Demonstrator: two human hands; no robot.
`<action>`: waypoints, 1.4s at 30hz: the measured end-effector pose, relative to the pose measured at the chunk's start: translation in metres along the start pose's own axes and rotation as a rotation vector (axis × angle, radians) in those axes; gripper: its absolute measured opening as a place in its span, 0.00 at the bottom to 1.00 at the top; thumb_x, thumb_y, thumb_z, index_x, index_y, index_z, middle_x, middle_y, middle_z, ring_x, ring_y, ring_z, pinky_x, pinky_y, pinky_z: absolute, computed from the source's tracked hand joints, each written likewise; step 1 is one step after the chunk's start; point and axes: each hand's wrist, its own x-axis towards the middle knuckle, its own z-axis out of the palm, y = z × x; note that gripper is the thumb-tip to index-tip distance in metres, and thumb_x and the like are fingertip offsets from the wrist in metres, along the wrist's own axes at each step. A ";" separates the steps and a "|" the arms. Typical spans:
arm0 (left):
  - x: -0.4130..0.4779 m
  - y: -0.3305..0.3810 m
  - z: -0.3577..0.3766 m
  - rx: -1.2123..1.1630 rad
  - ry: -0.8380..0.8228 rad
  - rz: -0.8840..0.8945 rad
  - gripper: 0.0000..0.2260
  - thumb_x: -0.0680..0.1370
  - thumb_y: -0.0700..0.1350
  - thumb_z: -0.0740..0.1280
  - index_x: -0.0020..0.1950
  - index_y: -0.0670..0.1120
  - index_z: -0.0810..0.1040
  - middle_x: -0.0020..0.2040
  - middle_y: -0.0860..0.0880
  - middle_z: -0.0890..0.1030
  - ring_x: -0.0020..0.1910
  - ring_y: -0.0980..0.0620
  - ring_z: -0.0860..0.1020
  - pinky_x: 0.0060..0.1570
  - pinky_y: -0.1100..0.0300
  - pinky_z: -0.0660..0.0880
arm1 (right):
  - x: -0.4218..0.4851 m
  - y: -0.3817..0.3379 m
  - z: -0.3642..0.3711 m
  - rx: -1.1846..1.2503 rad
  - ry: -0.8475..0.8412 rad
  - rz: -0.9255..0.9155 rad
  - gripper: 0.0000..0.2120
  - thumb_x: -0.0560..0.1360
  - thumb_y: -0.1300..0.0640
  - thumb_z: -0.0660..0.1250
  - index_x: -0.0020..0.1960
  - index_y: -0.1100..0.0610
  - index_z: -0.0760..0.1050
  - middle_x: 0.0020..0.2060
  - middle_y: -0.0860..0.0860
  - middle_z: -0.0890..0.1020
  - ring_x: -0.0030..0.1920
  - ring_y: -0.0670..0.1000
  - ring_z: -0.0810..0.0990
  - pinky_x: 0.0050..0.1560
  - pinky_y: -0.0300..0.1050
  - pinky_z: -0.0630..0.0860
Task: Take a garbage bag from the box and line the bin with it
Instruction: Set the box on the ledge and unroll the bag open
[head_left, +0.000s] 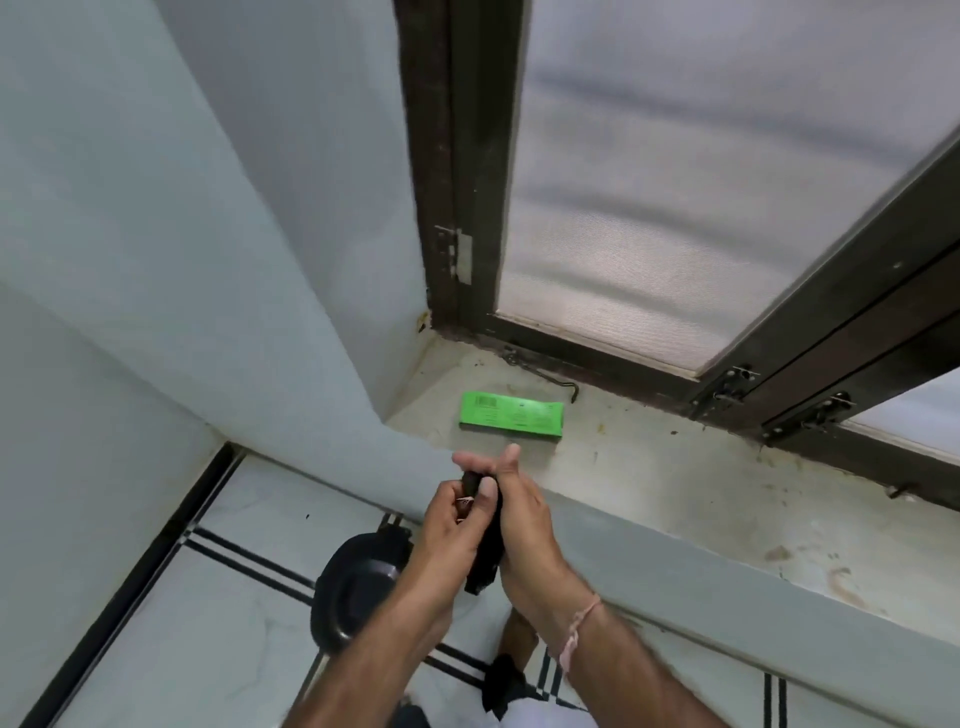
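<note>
A green garbage bag box (511, 419) lies flat on the stone window sill (675, 488), just beyond my hands. A folded black garbage bag (487, 556) hangs between both hands over the sill's front edge. My left hand (457, 512) pinches its top end, where a thin pale tie shows. My right hand (522, 512) grips the bag from the right side. The black bin (353, 587) stands on the floor below my left forearm, with a dark lid on top; part of it is hidden by my arm.
A dark-framed window with a mesh screen (675, 182) rises behind the sill, with latches (727, 384) along its frame. A pale wall (182, 260) closes the left side. White floor tiles with black stripes (223, 561) lie below; my foot shows near the bottom.
</note>
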 end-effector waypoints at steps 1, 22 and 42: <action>-0.001 -0.002 -0.009 -0.018 0.004 -0.006 0.22 0.76 0.66 0.69 0.60 0.51 0.79 0.54 0.47 0.87 0.56 0.47 0.85 0.58 0.40 0.81 | -0.003 0.005 0.009 -0.006 -0.002 0.021 0.28 0.83 0.36 0.55 0.53 0.53 0.88 0.47 0.54 0.89 0.49 0.51 0.88 0.52 0.45 0.84; -0.152 -0.071 -0.400 -0.132 0.206 0.047 0.26 0.80 0.63 0.64 0.71 0.48 0.66 0.64 0.50 0.78 0.62 0.51 0.78 0.58 0.53 0.77 | -0.187 0.157 0.247 -0.343 -0.126 -0.174 0.16 0.80 0.53 0.72 0.41 0.66 0.80 0.34 0.56 0.82 0.37 0.53 0.79 0.38 0.42 0.78; -0.236 -0.110 -0.409 0.157 -0.129 0.300 0.14 0.85 0.50 0.62 0.44 0.44 0.78 0.37 0.53 0.83 0.38 0.54 0.81 0.39 0.67 0.76 | -0.256 0.189 0.226 -0.103 -0.055 -0.047 0.18 0.77 0.52 0.75 0.59 0.65 0.82 0.45 0.56 0.89 0.44 0.53 0.87 0.47 0.48 0.77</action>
